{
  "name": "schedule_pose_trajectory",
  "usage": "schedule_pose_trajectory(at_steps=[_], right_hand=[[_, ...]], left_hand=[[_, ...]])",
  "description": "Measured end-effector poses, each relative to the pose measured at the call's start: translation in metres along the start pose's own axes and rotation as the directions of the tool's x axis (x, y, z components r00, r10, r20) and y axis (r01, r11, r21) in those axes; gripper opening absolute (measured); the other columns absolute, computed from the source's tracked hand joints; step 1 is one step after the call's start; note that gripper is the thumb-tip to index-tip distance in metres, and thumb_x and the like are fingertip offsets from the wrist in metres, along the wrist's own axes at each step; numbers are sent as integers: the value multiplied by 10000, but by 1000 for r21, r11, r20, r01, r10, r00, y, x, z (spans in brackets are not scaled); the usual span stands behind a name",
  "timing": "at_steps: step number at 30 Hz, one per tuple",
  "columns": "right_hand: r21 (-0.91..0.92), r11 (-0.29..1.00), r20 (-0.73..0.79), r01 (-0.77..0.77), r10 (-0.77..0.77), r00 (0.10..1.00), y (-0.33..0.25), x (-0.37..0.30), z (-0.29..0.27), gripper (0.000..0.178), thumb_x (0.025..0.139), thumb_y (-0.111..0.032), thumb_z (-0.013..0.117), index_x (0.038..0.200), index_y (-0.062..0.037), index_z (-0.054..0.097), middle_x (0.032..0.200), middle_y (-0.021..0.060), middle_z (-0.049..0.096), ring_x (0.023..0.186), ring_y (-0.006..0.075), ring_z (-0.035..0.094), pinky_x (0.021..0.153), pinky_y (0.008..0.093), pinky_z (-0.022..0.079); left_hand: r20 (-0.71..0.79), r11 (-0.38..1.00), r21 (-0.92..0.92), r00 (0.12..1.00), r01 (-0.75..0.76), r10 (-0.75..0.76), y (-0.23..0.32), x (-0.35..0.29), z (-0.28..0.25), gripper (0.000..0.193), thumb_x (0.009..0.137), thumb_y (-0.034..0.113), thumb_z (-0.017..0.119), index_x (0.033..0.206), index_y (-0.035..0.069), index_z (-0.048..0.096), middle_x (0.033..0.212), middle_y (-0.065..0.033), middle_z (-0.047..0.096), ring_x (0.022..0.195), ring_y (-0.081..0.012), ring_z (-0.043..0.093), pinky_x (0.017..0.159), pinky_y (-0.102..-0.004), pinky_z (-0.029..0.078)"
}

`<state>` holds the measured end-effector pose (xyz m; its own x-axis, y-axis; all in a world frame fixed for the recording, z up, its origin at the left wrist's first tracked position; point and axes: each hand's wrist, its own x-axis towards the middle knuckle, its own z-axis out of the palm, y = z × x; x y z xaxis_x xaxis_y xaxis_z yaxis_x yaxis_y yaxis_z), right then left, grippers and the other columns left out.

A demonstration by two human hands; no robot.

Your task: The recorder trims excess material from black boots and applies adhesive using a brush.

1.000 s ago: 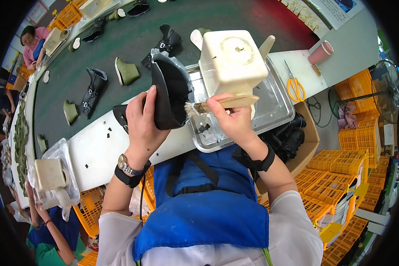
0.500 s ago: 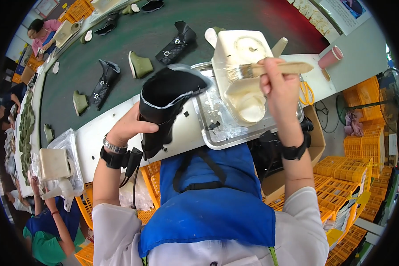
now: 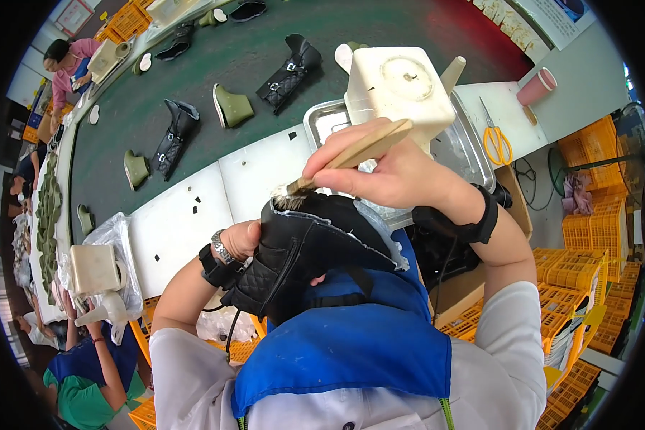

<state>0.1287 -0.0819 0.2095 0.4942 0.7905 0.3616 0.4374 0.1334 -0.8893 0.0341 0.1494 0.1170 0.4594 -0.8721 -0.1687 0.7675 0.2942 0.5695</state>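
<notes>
Black boot upper (image 3: 315,251) held above the near edge of the white worktop (image 3: 186,222), left hand (image 3: 242,240) tucked inside, grip hidden; right hand (image 3: 387,172) pinching wooden brush (image 3: 344,161), bristles touching upper's rim

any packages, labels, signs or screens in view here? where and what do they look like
Poster: top right on the wall, pale sheet with rows of small pictures and a blue patch.
Framed sign: top left on the wall, small white rectangle with a red frame.
Bag: left, by the white bench, clear crumpled plastic around a cream tub.
No screens show.
</notes>
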Motion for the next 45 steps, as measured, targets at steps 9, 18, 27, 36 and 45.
schedule_pose_trajectory(at_steps=[9, 18, 27, 36, 45], right_hand=[[-166, 979, -15, -118, 117, 993, -10, -15, -2, 80, 793, -67, 636, 855, -22, 661, 738, 46, 644, 618, 88, 563, 559, 215, 437], [-299, 907, 2, -296, 311, 951, -14, -29, -20, 85, 803, -107, 634, 808, -22, 632, 690, -1, 605, 603, 51, 517, 533, 201, 398], [-33, 997, -120, -74, 70, 990, 1, -14, 10, 125, 816, -135, 627, 842, -15, 651, 640, 22, 587, 547, 62, 499, 502, 222, 401], [131, 961, -615, -242, 271, 741, -5, -52, -41, 164, 875, -167, 565, 885, -12, 619, 612, -12, 523, 467, 41, 454, 447, 171, 371], [-207, 787, -593, -581, 372, 714, 45, -113, -38, 152, 842, -123, 602, 873, 26, 611, 663, 12, 574, 573, 41, 492, 494, 194, 382]], left_hand=[[64, 997, 56, 997, 45, -48, -4, -7, 6, 949, 559, 418, 827, 1269, -45, 400, 1204, -205, 517, 1077, -294, 535, 937, -401, 415], [-99, 992, 128, 995, -6, 19, -3, -17, 5, 926, 513, 288, 875, 1257, -35, 428, 1231, -120, 515, 1111, -187, 484, 965, -311, 364], [-29, 991, 133, 999, 28, -25, 2, -13, 3, 886, 526, 263, 870, 1244, -32, 442, 1222, -118, 515, 1100, -184, 483, 957, -324, 373], [-162, 685, 703, 894, -192, 417, 21, -47, 4, 917, 483, 117, 880, 1278, 14, 434, 1237, -85, 518, 1144, -187, 459, 984, -336, 340], [-320, 606, 755, 668, -249, 672, 14, -69, -2, 870, 508, 129, 849, 1266, 2, 443, 1248, -85, 507, 1132, -200, 483, 982, -345, 351]])
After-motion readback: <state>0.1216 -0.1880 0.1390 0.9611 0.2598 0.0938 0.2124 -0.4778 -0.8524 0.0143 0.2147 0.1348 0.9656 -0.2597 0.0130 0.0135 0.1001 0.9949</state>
